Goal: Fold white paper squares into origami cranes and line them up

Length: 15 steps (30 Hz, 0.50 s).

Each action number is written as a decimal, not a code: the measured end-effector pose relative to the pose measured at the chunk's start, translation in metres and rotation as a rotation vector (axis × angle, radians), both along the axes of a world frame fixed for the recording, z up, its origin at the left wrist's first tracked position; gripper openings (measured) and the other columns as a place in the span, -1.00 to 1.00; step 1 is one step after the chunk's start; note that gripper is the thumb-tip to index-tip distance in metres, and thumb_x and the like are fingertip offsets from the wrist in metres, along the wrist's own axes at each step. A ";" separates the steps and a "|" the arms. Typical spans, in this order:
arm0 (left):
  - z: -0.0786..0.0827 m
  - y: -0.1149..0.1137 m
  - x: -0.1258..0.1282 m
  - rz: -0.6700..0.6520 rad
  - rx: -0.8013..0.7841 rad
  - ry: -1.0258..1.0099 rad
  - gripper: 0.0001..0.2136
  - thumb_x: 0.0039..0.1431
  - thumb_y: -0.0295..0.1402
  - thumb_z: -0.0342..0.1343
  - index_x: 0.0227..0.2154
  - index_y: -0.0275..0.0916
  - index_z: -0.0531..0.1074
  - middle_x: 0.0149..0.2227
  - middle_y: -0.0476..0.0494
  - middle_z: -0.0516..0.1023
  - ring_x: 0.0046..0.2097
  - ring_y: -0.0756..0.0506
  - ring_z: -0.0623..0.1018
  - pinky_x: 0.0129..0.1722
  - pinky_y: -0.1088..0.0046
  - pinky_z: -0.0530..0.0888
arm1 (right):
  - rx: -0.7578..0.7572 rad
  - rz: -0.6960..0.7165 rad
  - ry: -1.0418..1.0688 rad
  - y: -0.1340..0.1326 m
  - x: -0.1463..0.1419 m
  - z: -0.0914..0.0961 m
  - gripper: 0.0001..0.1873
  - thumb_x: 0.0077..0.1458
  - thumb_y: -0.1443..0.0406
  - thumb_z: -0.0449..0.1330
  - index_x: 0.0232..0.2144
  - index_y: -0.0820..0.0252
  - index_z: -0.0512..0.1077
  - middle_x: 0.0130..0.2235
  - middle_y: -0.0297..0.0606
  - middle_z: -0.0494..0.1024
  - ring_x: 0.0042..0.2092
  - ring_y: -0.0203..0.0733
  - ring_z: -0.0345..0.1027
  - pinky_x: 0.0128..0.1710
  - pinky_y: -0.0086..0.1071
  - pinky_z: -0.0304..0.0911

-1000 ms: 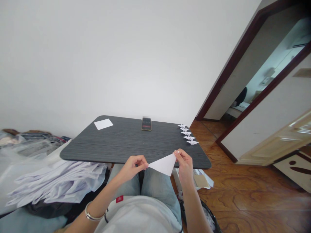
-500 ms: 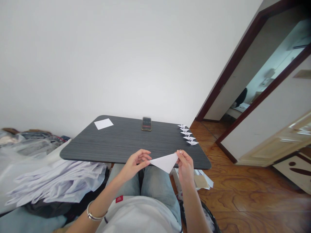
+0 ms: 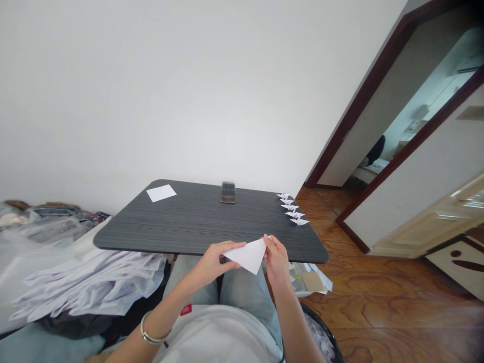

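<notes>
I hold a white paper triangle (image 3: 247, 255) just over the near edge of the dark table (image 3: 189, 224), above my lap. My left hand (image 3: 215, 259) pinches its left corner, fingers closed on the paper. My right hand (image 3: 276, 254) pinches its right corner. The two hands are close together, with the paper bending between them.
A row of several small folded white paper figures (image 3: 293, 209) lines the table's right edge. A flat white sheet (image 3: 161, 193) lies at the far left corner, and a phone (image 3: 228, 192) stands at the far middle. Crumpled white cloth (image 3: 86, 282) lies left; a doorway (image 3: 397, 141) opens right.
My hands have drawn closer together, bringing the triangle's two corners toward each other. The paper looks narrower and has shifted slightly left.
</notes>
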<state>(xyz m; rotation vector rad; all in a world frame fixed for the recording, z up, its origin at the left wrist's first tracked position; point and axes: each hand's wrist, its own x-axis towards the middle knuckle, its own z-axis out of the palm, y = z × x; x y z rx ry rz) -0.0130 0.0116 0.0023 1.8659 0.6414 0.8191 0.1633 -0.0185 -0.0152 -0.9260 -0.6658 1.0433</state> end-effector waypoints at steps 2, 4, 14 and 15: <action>0.001 0.000 0.000 0.004 -0.011 -0.003 -0.58 -0.08 -0.39 0.18 -0.07 -0.21 0.38 -0.21 -0.15 0.46 -0.25 -0.05 0.41 -0.30 0.51 0.34 | -0.007 0.001 0.019 -0.001 -0.001 0.001 -0.71 -0.07 0.18 0.22 -0.64 0.22 0.27 -0.68 -0.51 0.15 -0.65 -0.46 -0.10 -0.69 -0.54 -0.21; 0.001 0.000 0.000 0.019 -0.043 -0.026 -0.58 -0.08 -0.38 0.19 -0.07 -0.22 0.38 -0.18 -0.17 0.45 -0.23 -0.07 0.42 -0.27 0.48 0.35 | -0.021 0.014 0.036 -0.002 -0.002 0.003 -0.76 -0.06 0.14 0.19 -0.54 0.21 0.36 -0.64 -0.47 0.24 -0.63 -0.44 0.00 -0.68 -0.54 -0.13; -0.001 0.005 -0.003 0.097 -0.368 -0.277 -0.50 -0.17 -0.34 0.25 -0.07 -0.28 0.38 -0.09 -0.24 0.44 -0.18 -0.12 0.43 -0.21 0.38 0.39 | 0.027 0.177 -0.075 -0.011 -0.015 0.017 -0.67 -0.08 0.15 0.20 -0.23 0.14 0.38 -0.49 -0.35 0.43 -0.60 -0.38 0.14 -0.68 -0.53 -0.04; -0.001 0.005 -0.003 0.102 -0.381 -0.290 -0.50 -0.18 -0.34 0.25 -0.08 -0.29 0.38 -0.09 -0.24 0.44 -0.18 -0.12 0.44 -0.21 0.38 0.40 | 0.026 0.179 -0.078 -0.011 -0.015 0.017 -0.67 -0.08 0.15 0.20 -0.23 0.13 0.38 -0.49 -0.36 0.43 -0.60 -0.38 0.14 -0.68 -0.53 -0.03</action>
